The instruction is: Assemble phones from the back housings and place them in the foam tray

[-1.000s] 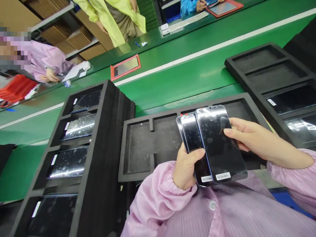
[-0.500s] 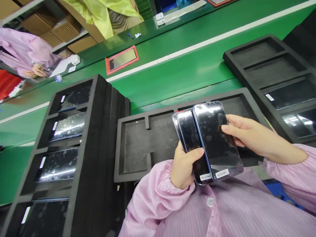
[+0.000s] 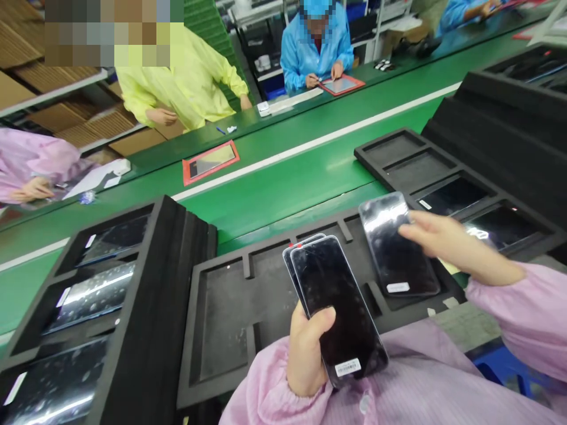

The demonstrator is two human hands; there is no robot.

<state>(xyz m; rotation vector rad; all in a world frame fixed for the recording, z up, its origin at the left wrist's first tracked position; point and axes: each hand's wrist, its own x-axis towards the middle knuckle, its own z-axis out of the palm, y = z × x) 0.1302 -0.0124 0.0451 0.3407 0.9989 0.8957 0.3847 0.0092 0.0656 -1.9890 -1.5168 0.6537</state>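
My left hand is closed around two stacked phone screens, thumb on the front of the upper one. That upper panel is dark, with a white barcode label at its lower end and a red tab at the top of the stack. Pinched by its right edge in my right hand is another phone screen, held apart from the stack with its label at the bottom. Both hands are above a black foam tray whose visible left compartments hold no screens.
To the left stands a stack of foam trays with screens in the top one. At right, another foam tray carries screens in its nearer slots. Beyond runs a green conveyor with a red-edged mat. Co-workers sit and stand across it.
My right hand has drawn one screen away from the stack to the right. The left hand keeps the remaining screens, and the camera view has tilted up, showing more co-workers.
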